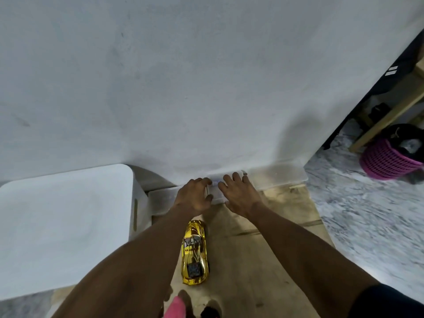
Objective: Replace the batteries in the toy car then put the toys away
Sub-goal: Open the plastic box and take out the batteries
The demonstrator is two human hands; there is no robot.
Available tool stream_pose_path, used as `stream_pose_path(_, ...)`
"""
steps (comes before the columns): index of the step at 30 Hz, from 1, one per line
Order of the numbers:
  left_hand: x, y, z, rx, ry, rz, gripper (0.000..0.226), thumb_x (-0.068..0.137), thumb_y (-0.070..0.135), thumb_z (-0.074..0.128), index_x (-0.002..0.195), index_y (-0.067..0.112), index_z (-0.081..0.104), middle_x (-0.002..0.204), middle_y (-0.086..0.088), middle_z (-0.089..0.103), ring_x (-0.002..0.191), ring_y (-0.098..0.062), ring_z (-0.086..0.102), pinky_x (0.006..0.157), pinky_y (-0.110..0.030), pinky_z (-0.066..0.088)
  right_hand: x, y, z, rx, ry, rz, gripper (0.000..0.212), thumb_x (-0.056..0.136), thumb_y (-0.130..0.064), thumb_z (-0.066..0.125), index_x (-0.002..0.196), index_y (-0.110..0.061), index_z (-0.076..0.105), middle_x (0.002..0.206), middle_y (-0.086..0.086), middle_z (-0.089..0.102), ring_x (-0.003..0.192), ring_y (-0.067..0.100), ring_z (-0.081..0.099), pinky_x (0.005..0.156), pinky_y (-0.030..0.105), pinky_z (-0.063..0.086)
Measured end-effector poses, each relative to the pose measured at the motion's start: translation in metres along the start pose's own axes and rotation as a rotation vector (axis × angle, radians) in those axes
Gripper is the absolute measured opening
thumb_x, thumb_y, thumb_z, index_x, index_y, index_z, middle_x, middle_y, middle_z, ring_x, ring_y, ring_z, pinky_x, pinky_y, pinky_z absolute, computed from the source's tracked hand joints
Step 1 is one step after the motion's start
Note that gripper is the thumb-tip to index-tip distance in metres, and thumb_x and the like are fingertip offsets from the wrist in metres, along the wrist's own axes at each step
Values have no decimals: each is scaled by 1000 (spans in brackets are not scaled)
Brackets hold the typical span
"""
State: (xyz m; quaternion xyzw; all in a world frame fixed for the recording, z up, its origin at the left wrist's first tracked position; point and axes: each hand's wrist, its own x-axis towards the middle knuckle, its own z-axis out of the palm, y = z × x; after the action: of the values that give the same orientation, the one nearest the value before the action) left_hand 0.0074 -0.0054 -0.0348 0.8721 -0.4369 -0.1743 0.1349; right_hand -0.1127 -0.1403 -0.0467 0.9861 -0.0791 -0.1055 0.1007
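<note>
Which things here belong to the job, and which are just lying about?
Job: gold toy car; clear plastic box, with left hand and right hand on it.
Lying about: pink basket; white table.

Supporting surface: tan board (238, 260) laid on a grey marbled floor (367, 214). Gold toy car (195, 251) lies on the board at 6 o'clock of the view, lengthwise 12-to-6. Clear plastic box (275, 177) sits at the board's 12 o'clock edge, against the wall. Pink basket (387, 161) stands on the floor at 3 o'clock.
</note>
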Motion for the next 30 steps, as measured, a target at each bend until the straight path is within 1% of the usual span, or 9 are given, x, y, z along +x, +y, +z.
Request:
stream_pose_path(5, -2, -1, 4, 0, 35, 3, 45, 90, 36, 63, 133, 28, 54, 131, 6, 62, 120, -18, 56, 89, -33, 47, -2, -5, -7, -65, -93, -40, 63, 85, -31, 67, 137, -6, 42, 129, 19, 54, 116, 40, 53, 87, 51, 51)
stream_pose_path(10, -8, -1, 6, 20, 68, 10, 42, 94, 36, 60, 135, 31, 53, 136, 7, 59, 122, -18, 55, 92, -33, 47, -4, -12, -15, -96, -148, -79, 61, 91, -27, 62, 139, 2, 37, 133, 33, 49, 122, 50, 50, 83, 55, 54)
stream_pose_path(13, -11, -2, 8, 35, 70, 19, 45, 93, 39, 61, 136, 32, 51, 138, 6, 57, 121, -18, 55, 90, -32, 47, -8, -12, -16, -45, -142, -75, 50, 95, -26, 51, 136, 1, 41, 135, 35, 48, 118, 47, 53, 82, 51, 54)
stream_pose_path(15, -13, -3, 8, 38, 34, 30, 55, 88, 44, 64, 139, 30, 47, 140, 5, 53, 122, -19, 52, 90, -34, 47, -9, -7, -18, -12, -114, -91, 47, 95, -23, 49, 136, -1, 41, 133, 30, 50, 112, 42, 55, 79, 48, 55)
stream_pose_path(19, -11, -2, 5, 25, -24, 33, 69, 82, 40, 69, 143, 26, 40, 142, 2, 47, 125, -21, 48, 92, -36, 48, -13, 7, -23, 44, -21, -145, 43, 95, -24, 50, 134, -6, 47, 130, 18, 55, 110, 36, 56, 80, 46, 56)
stream_pose_path(22, -9, 0, 3, -12, 42, 32, 58, 87, 38, 67, 140, 24, 45, 140, 2, 46, 125, -21, 50, 93, -36, 49, -18, 12, -28, 112, 85, -148, 38, 95, -24, 52, 129, -7, 53, 125, 15, 60, 110, 32, 59, 81, 46, 56)
stream_pose_path(25, -4, 0, -2, -40, 74, 76, 48, 91, 33, 64, 137, 22, 53, 140, 3, 53, 126, -20, 52, 98, -32, 45, -21, 16, -38, 200, 254, -138, 30, 80, -15, 72, 107, -4, 66, 103, 15, 68, 95, 33, 66, 68, 44, 59)
stream_pose_path(27, 0, 2, -9, -102, 94, 48, 43, 93, 30, 63, 135, 22, 57, 138, 1, 58, 124, -21, 55, 100, -30, 42, -21, 21, -42, 281, 370, -32, 28, 72, -12, 78, 98, -6, 68, 96, 12, 69, 89, 32, 66, 67, 41, 57)
stream_pose_path(30, 6, 4, -20, -251, 154, -28, 36, 92, 30, 65, 127, 21, 66, 126, -1, 68, 113, -21, 63, 91, -27, 46, -26, 26, -37, 498, 521, 213, 22, 72, -14, 75, 91, -12, 64, 90, 4, 62, 83, 25, 59, 70, 37, 50)
